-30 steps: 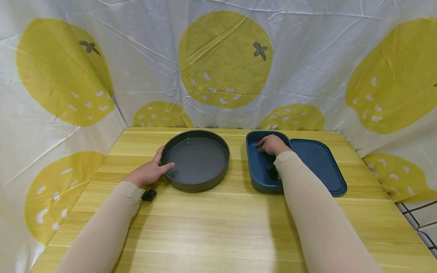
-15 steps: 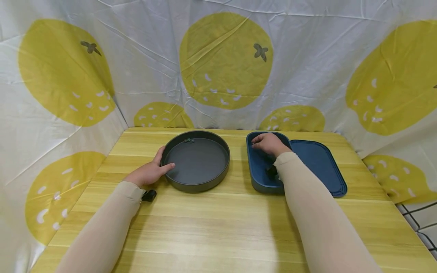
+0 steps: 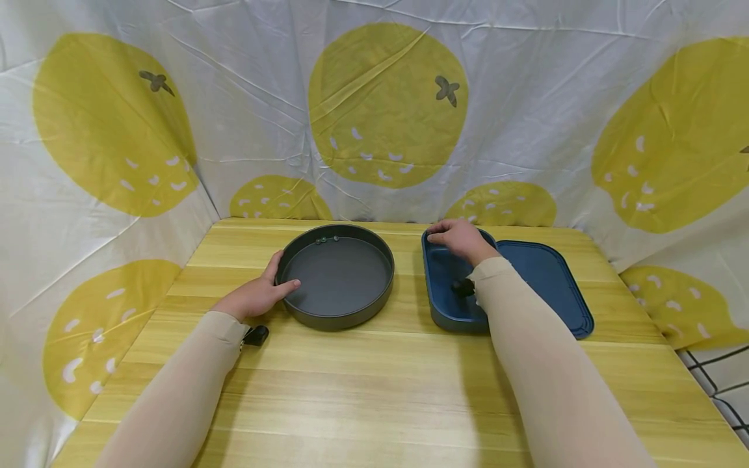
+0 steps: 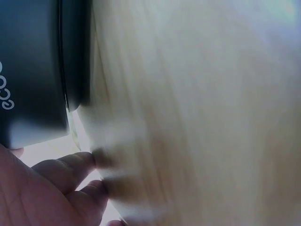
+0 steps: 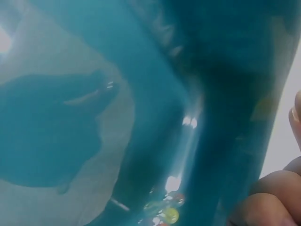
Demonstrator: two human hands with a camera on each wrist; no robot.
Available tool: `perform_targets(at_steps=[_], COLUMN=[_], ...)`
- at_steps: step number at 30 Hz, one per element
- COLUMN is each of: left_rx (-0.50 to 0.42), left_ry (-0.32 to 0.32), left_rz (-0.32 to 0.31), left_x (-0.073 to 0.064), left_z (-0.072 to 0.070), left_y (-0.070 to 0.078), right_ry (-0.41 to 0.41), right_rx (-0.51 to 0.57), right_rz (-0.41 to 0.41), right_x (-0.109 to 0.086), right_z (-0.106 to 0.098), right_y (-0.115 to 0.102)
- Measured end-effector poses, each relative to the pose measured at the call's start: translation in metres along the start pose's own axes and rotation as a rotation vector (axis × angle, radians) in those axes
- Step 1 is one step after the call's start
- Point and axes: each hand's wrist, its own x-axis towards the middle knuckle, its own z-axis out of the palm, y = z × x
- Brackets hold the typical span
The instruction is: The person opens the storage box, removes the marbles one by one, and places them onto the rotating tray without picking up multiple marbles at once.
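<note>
A round dark grey pan [image 3: 345, 279] stands left of the middle on the table. My left hand [image 3: 250, 298] grips its left side, thumb over the rim and inside, fingers along the outer wall. Small green and clear glass marbles [image 3: 324, 240] lie inside against the far wall. To the right is a blue rectangular box [image 3: 459, 322]; my right hand [image 3: 461, 239] hovers at its far left rim, fingertips drawn together. Whether anything is between those fingertips is hidden. The right wrist view shows several colourful marbles [image 5: 170, 215] in the box and curled fingers [image 5: 268, 202] at the edge.
A flat blue lid [image 3: 544, 279] lies right of the box, partly behind the right forearm. The wooden table [image 3: 363, 403] backs onto a white curtain [image 3: 257, 117] with yellow fruit prints. White tiles [image 3: 722, 370] show beyond the right edge.
My right hand has moved up and a little left, from inside the box to its far rim. Marbles in the pan have rolled apart along the far wall. The left hand stays put.
</note>
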Motion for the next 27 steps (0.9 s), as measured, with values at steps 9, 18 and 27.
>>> perform_targets(at_steps=[9, 18, 27], left_rx=[0.002, 0.008, 0.007], left_ry=[0.002, -0.001, -0.004], left_rz=[-0.002, -0.004, -0.007], left_x=[0.001, 0.002, 0.001], left_z=[0.001, 0.001, 0.000], left_y=[-0.002, -0.002, -0.002], right_ry=[0.044, 0.039, 0.007], right_rx=[0.038, 0.056, 0.007], right_rz=[-0.059, -0.121, -0.184], right_x=[-0.006, -0.010, -0.010], right_z=[0.004, 0.024, 0.049], right_y=[-0.026, -0.068, -0.106])
